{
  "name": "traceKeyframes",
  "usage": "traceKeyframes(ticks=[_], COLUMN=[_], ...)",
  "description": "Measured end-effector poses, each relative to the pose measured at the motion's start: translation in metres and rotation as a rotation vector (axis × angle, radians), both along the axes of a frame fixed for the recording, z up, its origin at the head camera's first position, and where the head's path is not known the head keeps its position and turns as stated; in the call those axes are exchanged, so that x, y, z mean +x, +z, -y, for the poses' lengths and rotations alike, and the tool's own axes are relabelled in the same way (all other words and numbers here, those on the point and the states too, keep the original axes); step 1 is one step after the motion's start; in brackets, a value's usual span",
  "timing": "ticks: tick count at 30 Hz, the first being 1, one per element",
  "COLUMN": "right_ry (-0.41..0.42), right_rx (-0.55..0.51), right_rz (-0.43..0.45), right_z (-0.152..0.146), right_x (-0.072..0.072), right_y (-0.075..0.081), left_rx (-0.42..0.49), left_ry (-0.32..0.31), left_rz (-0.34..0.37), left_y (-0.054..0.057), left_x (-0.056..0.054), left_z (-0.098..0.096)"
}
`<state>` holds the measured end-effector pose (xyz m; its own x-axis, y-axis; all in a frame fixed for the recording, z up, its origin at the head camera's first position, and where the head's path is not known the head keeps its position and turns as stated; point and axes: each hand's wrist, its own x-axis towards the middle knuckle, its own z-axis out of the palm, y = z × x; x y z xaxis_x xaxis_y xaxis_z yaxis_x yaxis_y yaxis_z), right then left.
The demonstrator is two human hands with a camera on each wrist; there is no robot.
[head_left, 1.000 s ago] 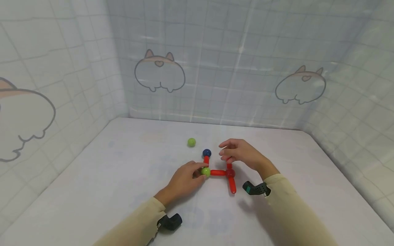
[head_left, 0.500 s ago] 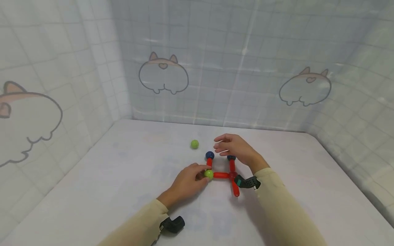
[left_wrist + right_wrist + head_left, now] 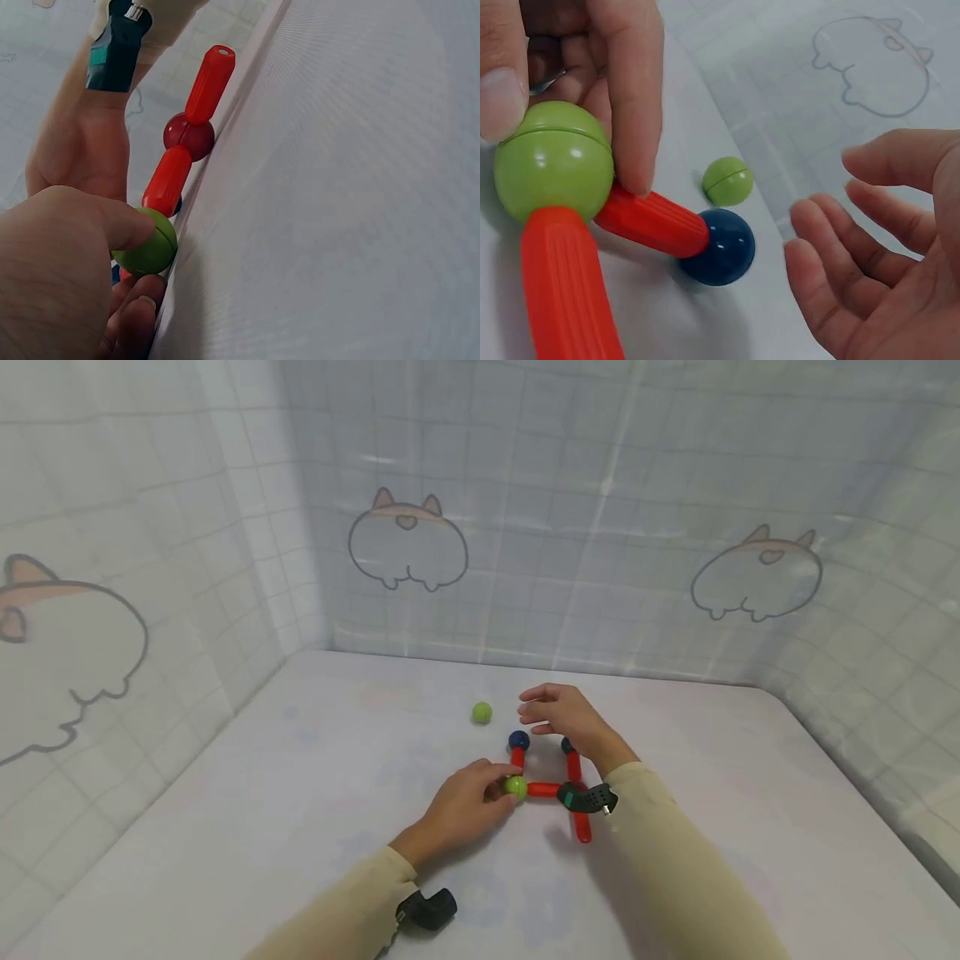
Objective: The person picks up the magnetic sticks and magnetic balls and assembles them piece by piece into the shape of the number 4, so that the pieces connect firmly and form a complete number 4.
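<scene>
My left hand [image 3: 467,802] pinches a glossy green ball [image 3: 516,787] between thumb and fingers. The ball is one corner of a ball-and-rod toy frame lying on the table. One red rod [image 3: 654,221] runs from it to a blue ball [image 3: 720,247]; another red rod [image 3: 543,790] runs sideways to a dark red ball [image 3: 189,136]. From the red ball, one rod [image 3: 582,827] points toward me with a bare end, and another leads away to a second dark blue ball [image 3: 567,746], partly hidden. My right hand [image 3: 564,714] hovers beyond it, fingers loosely bent, holding nothing.
A loose green ball [image 3: 482,712] lies on the white table [image 3: 360,735] beyond the frame, left of my right hand. Pale tiled-pattern sheeting with cartoon animals [image 3: 408,547] walls in the back and sides. A dark wrist device [image 3: 588,797] overlaps the red ball in the head view.
My right hand has drawn off the far rod and moved farther back and left, uncovering the dark blue ball at its end. My left hand keeps its pinch. The head view has shifted slightly.
</scene>
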<state>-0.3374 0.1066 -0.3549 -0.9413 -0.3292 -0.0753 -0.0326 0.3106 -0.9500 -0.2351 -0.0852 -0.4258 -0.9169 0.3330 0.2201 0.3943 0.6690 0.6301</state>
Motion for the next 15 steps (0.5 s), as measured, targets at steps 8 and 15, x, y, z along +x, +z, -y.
traceKeyframes(ticks=[8,15], right_ry=[-0.027,-0.044], right_rx=[0.066,0.081], right_rz=[-0.035,-0.051], right_z=[0.023,0.034], right_x=[-0.002,-0.008], right_y=[-0.006,-0.009], left_rx=[0.008,0.025], left_ry=[-0.010,-0.024], left_rz=[-0.047,-0.058], left_y=[0.001,0.001], left_x=[0.003,0.003], left_z=[0.005,0.007])
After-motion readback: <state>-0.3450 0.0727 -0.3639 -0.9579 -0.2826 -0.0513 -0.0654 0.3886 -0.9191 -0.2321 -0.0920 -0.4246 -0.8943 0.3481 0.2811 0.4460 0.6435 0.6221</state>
